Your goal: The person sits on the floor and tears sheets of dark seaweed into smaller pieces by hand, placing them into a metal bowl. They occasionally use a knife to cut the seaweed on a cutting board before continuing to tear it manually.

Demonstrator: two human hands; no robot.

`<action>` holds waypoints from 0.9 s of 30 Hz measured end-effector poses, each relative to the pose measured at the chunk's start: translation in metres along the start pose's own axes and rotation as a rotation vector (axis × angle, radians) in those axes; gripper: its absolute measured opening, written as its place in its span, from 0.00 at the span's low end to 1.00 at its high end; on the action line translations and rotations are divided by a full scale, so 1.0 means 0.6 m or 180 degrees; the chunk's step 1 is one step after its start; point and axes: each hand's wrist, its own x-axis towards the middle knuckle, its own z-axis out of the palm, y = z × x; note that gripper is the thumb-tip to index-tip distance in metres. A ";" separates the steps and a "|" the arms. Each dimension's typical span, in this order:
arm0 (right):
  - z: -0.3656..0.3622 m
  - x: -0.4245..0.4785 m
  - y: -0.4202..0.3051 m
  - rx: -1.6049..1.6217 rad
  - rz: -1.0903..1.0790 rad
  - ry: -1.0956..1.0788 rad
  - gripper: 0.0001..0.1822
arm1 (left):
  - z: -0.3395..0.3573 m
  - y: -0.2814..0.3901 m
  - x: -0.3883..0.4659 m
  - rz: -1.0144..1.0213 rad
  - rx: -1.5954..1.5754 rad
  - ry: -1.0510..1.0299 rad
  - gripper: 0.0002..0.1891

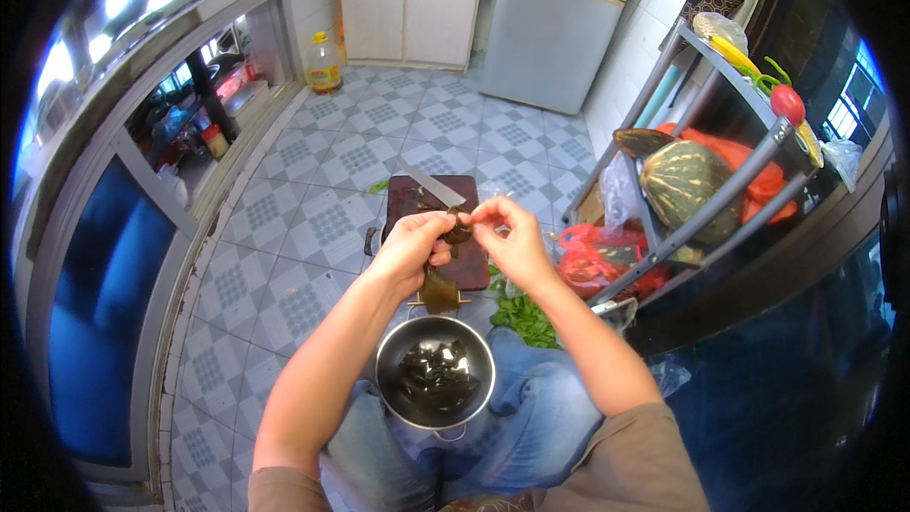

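Observation:
Above the near edge of a dark cutting board [471, 263], my left hand [412, 245] grips a dark green, kelp-like strip [439, 290], whose loose end hangs below the fingers. My right hand [513, 238] pinches the folded upper part of the same strip between thumb and forefinger. Beyond both hands a knife [435, 185] lies across the board, its handle end not clearly seen. Nearer to me, between my knees, stands a round metal pan [382, 392] with more dark, wet strips [439, 373] in it.
Green leaves [525, 314] lie on the floor right of the board. At the right stands a metal rack [682, 235] with a pumpkin [688, 181] and a red plastic bag [593, 263]. An oil bottle [324, 65], a cabinet [409, 0] and a refrigerator [551, 28] stand farther off.

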 end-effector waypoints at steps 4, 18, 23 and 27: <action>0.003 -0.004 -0.019 -0.0235 -0.0209 -0.0016 0.07 | -0.006 -0.003 0.003 0.0197 0.0220 -0.0058 0.09; -0.001 -0.001 -0.012 0.0206 0.0506 -0.0176 0.06 | -0.001 -0.021 0.003 0.1000 0.1394 0.0170 0.08; -0.008 0.003 -0.023 0.0310 0.0433 -0.0131 0.05 | -0.009 -0.017 0.006 0.1215 0.1480 0.0128 0.09; -0.038 0.004 -0.028 0.0432 0.0465 -0.0099 0.04 | -0.014 0.015 -0.007 0.0944 0.1641 0.0308 0.09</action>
